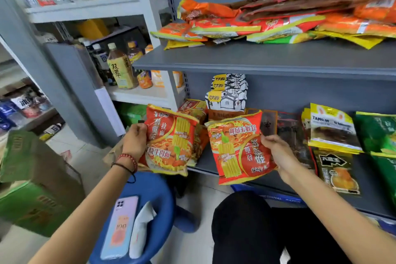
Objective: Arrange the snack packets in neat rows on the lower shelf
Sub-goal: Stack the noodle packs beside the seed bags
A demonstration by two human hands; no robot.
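Note:
My left hand (135,141) grips the left edge of a red noodle packet (171,141), held upright in front of the lower shelf (205,163). My right hand (276,152) grips the right edge of a second red noodle packet (237,148), turned upside down and tilted. More red packets (194,108) lie behind on the shelf's left end. Black-and-white packets (228,94) stand stacked at the back. To the right lie dark packets (293,135), a yellow packet (332,128), a black-and-yellow packet (336,169) and green packets (379,135).
The upper shelf (257,58) carries a loose heap of orange, red and yellow packets (278,21). A blue stool (156,195) below holds a phone (120,225) and a white pouch (141,227). Green cartons (32,178) stand at the left. Drink bottles (120,66) fill the neighbouring rack.

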